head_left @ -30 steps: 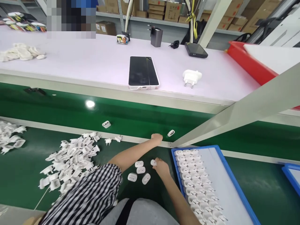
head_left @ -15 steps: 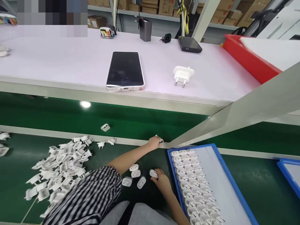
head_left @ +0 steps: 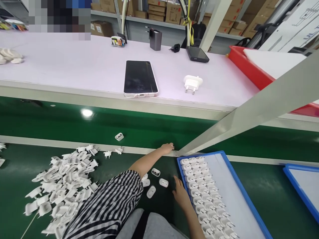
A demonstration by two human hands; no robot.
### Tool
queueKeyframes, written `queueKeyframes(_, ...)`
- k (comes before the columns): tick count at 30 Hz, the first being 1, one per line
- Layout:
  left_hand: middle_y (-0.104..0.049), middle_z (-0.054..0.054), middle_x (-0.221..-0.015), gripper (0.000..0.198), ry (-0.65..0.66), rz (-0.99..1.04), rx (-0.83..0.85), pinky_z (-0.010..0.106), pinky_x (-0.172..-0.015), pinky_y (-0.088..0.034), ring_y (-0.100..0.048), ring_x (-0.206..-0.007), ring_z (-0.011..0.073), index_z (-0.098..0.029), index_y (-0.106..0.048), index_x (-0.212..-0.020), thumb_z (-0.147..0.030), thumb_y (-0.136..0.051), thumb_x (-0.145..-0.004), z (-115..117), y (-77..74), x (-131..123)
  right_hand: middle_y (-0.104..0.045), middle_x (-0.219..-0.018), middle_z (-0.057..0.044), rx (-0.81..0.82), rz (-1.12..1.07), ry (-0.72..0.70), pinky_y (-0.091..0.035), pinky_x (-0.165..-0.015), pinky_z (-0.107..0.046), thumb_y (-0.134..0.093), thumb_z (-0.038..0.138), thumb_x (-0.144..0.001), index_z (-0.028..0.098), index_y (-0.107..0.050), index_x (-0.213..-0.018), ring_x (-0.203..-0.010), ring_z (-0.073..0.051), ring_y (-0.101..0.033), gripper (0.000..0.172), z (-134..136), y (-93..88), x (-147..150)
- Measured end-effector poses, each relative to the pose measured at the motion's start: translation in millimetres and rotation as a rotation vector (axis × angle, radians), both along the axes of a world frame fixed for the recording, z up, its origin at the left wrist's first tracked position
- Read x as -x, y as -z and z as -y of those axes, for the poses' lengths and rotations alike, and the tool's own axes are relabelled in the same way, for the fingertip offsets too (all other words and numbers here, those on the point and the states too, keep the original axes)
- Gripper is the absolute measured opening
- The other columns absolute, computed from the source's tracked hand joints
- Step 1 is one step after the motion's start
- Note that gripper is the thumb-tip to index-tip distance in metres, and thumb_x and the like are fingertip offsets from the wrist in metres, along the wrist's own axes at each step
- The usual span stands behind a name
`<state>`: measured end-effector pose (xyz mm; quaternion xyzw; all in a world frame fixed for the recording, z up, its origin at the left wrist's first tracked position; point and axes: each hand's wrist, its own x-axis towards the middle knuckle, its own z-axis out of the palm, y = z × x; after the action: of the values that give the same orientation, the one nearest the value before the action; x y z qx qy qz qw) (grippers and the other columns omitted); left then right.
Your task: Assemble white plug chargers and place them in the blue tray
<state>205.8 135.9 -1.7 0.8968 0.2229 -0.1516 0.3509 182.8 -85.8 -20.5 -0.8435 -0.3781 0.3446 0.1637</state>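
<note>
Rounded white plastic housings with oval faces are lying in a small, loose cluster on the dark green worktop, in front of the seated person I am watching. Most are showing pale faces with small marks at the middle; the farthest is showing a dark opening inside its white rim, and the leftmost is partly hiding behind the black-and-white checked sleeve. The right hand is staying released, its fingers spreading apart just beside the nearest housing without touching it, between the cluster and a blue-rimmed tray with a white floor. The left hand is reaching past the cluster to the pale strip at the far edge; a small white bit is showing at its fingertips, but whether they are grasping anything I cannot tell. White two-pin plugs are filling the tray's left side in close rows, and a heap of white plug pieces is sprawling well to the left of the cluster
</note>
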Motion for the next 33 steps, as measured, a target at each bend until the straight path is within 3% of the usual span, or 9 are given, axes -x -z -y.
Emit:
queueKeyframes(5,-0.052,0.007,-0.089,0.021,-0.198,0.078,0.179,0.027,-0.071,-0.040,-0.052,-0.079,0.0145,-0.013,-0.051,-0.086,-0.008,-0.037,-0.071,10.8,4.6,13.8,-0.049,-0.101,-0.008,-0.322,-0.145,0.285,-0.044,-0.066,-0.031,-0.042,0.017,-0.063,0.018,-0.039,-0.109,-0.066,-0.013,-0.054,0.047,-8.6,-0.6,-15.6)
queueKeyframes(9,-0.054,0.004,-0.082,0.021,-0.357,0.172,0.715,0.023,-0.058,-0.043,-0.053,-0.061,0.0077,-0.015,-0.045,-0.091,-0.016,-0.044,-0.071,24.7,-3.3,51.4,-0.048,-0.101,-0.007,-0.505,-0.367,0.414,-0.045,-0.056,-0.029,-0.050,0.032,-0.059,0.021,-0.039,-0.109,-0.063,-0.012,-0.053,0.052,-37.2,-14.4,-16.4)
queueKeyframes(11,-0.052,0.005,-0.089,0.027,-0.408,0.241,0.833,0.022,-0.057,-0.043,-0.052,-0.059,0.0062,-0.015,-0.045,-0.090,-0.015,-0.052,-0.064,35.9,-6.7,71.2,-0.050,-0.098,-0.005,-0.530,-0.481,0.408,-0.045,-0.052,-0.026,-0.052,0.036,-0.057,0.022,-0.043,-0.104,-0.061,-0.011,-0.053,0.050,-52.2,-21.9,-12.0)
queueKeyframes(16,-0.042,0.008,-0.108,0.046,-0.353,0.372,0.649,0.019,-0.052,-0.041,-0.050,-0.057,0.0043,-0.016,-0.038,-0.101,-0.009,-0.053,-0.058,56.2,-14.2,104.9,-0.055,-0.086,-0.004,-0.499,-0.440,0.481,-0.044,-0.048,-0.025,-0.049,0.038,-0.058,0.018,-0.049,-0.089,-0.052,-0.010,-0.052,0.037,-71.0,-28.3,1.4)
queueKeyframes(20,-0.036,0.009,-0.116,0.058,-0.185,0.281,0.532,0.019,-0.053,-0.042,-0.053,-0.064,0.0067,-0.021,-0.026,-0.113,-0.007,-0.047,-0.061,52.5,-19.2,119.6,-0.057,-0.079,-0.004,-0.346,-0.226,0.326,-0.043,-0.055,-0.027,-0.051,0.031,-0.055,0.016,-0.053,-0.078,-0.058,-0.014,-0.054,0.027,-70.3,-24.1,4.8)
queueKeyframes(23,-0.037,0.011,-0.114,0.061,-0.094,0.066,0.198,0.024,-0.063,-0.042,-0.053,-0.078,0.0141,-0.018,-0.030,-0.112,-0.012,-0.054,-0.056,46.2,-18.3,124.8,-0.059,-0.073,-0.002,-0.282,-0.138,0.211,-0.042,-0.058,-0.026,-0.044,0.029,-0.061,0.018,-0.054,-0.076,-0.063,-0.015,-0.054,0.021,-68.1,-20.5,4.6)
queueKeyframes(25,-0.042,0.011,-0.109,0.059,-0.009,-0.124,-0.013,0.027,-0.067,-0.041,-0.051,-0.085,0.0204,-0.016,-0.039,-0.105,-0.017,-0.061,-0.050,44.2,-14.7,124.2,-0.059,-0.075,-0.001,-0.269,-0.130,0.164,-0.042,-0.059,-0.026,-0.040,0.028,-0.065,0.019,-0.053,-0.079,-0.065,-0.015,-0.055,0.021,-66.7,-18.1,4.6)
queueKeyframes(28,-0.051,0.008,-0.095,0.041,0.134,-0.235,-0.142,0.027,-0.067,-0.041,-0.051,-0.085,0.0225,-0.016,-0.049,-0.088,-0.021,-0.062,-0.050,45.1,-7.6,118.2,-0.059,-0.079,0.000,-0.278,-0.107,0.075,-0.041,-0.064,-0.025,-0.040,0.024,-0.066,0.020,-0.052,-0.080,-0.069,-0.013,-0.055,0.019,-64.9,-13.8,5.2)
queueKeyframes(33,-0.056,0.007,-0.088,0.034,0.048,-0.091,-0.191,0.026,-0.065,-0.040,-0.052,-0.083,0.0201,-0.016,-0.044,-0.094,-0.023,-0.053,-0.062,48.5,-1.2,108.0,-0.057,-0.090,-0.002,-0.347,0.022,0.012,-0.039,-0.072,-0.025,-0.038,0.019,-0.068,0.019,-0.052,-0.082,-0.082,-0.013,-0.052,0.020,-65.4,-5.5,6.2)
